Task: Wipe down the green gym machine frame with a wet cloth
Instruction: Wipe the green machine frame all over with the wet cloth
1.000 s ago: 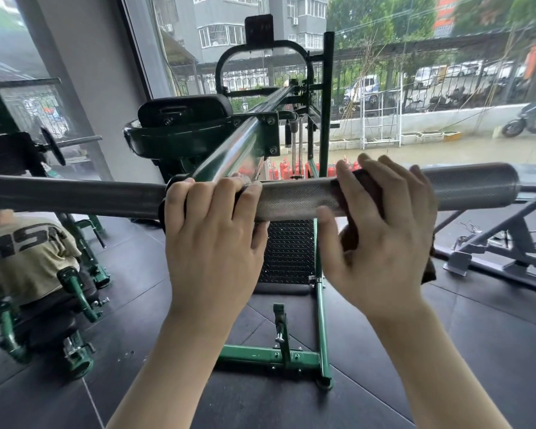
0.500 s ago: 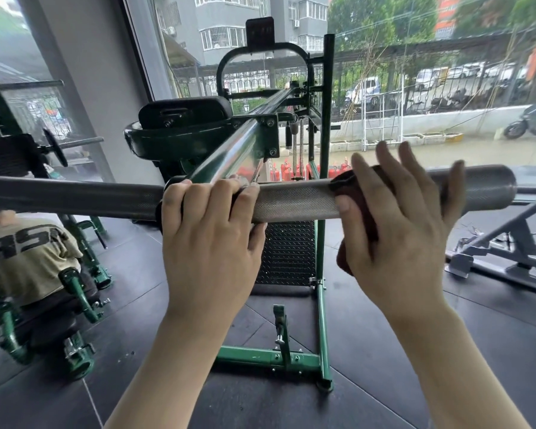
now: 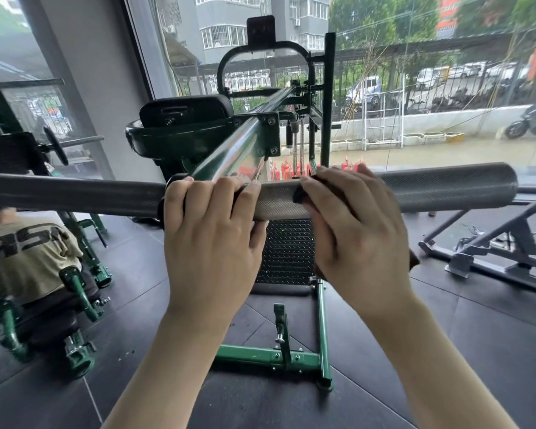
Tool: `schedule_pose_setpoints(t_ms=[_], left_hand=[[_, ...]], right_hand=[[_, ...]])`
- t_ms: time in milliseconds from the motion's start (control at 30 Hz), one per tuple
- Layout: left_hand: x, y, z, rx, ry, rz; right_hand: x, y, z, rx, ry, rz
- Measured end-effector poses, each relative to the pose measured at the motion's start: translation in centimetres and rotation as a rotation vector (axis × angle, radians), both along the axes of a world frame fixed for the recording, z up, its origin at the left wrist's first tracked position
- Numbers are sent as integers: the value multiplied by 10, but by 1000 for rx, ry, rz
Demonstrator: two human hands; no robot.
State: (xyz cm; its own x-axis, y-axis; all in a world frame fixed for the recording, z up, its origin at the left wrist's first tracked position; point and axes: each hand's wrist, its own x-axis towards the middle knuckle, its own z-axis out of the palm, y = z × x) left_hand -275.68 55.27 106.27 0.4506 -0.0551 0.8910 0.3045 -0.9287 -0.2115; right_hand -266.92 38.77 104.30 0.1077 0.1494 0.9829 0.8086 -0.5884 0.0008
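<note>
The green machine frame [image 3: 322,329], at 6 o'clock below the knurled bar [image 3: 440,188], looks unwiped. The left hand [image 3: 211,246] grasps the bar; the right hand [image 3: 353,239] clasps a dark cloth [image 3: 298,196] around it.

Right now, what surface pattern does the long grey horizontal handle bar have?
Fine knurled crosshatch on the grey metal handle bar, clearest in the head view.

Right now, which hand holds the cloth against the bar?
The right hand: dark cloth shows under its fingers. The left hand grips the bar bare.
</note>
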Motion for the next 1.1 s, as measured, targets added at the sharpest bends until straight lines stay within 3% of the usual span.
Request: schedule_pose_setpoints(t_ms=[200,400,533,700,1100], left_hand=[[-1,1,1,8,14,-14],[-16,10,12,-31,-39,-218],[-34,41,25,-12,-33,-242],[-40,79,24,-24,91,-371],[-60,177,26,-16,128,-525]], right_hand=[[-3,6,-3,311,47,-173],[-11,35,-2,86,80,29],[-19,47,2,24,109,88],[-44,69,10,46,99,41],[-132,143,30,109,81,-145]])
